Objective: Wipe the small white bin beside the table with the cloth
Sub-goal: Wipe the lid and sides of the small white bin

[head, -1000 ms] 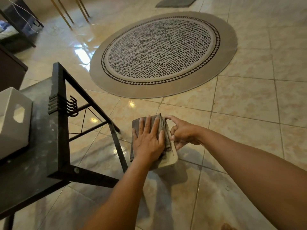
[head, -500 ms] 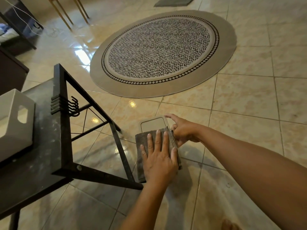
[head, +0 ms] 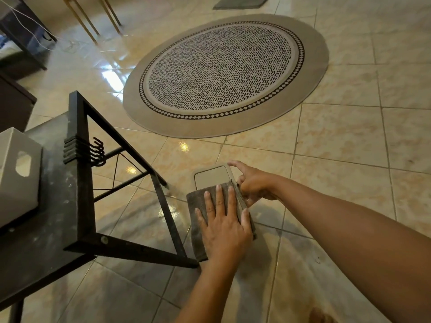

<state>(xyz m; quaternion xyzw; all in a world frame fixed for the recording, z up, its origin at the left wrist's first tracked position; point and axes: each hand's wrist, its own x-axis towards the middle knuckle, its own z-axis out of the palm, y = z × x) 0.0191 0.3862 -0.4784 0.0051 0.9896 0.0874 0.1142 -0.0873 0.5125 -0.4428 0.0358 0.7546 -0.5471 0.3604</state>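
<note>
Head view looks down on a glossy tiled floor [head: 338, 141], with a patterned round rug [head: 224, 73] lying well beyond the work. At the left stands the dark surface [head: 53, 229], dusty on top, carrying a white box [head: 16, 178] with a cut-out handle. Its slanted black leg [head: 168, 220] runs down just to the left of the work.

The small white bin [head: 211, 177] stands on the floor just to the right of that leg. Only the far part of its lid shows. The rest is under the cloth [head: 198, 206], a grey folded piece that is laid over the near part of the top and seems to trail down toward the person.

The left hand [head: 224, 224] lies flat on the cloth, fingers straight and spread, pressing it onto the bin, which puts the pressure on a wide patch for wiping. The right hand [head: 254, 183] is curled round the bin's right edge, forefinger reaching toward the far corner. I judge it is there to steady the light bin so it does not slide on the slick tiles under the push. The leg close on the left likely limits sideways strokes, so passes toward and away from the person suit better.

A set of black hooks [head: 96, 151] hangs on the frame, well clear of both hands.
</note>
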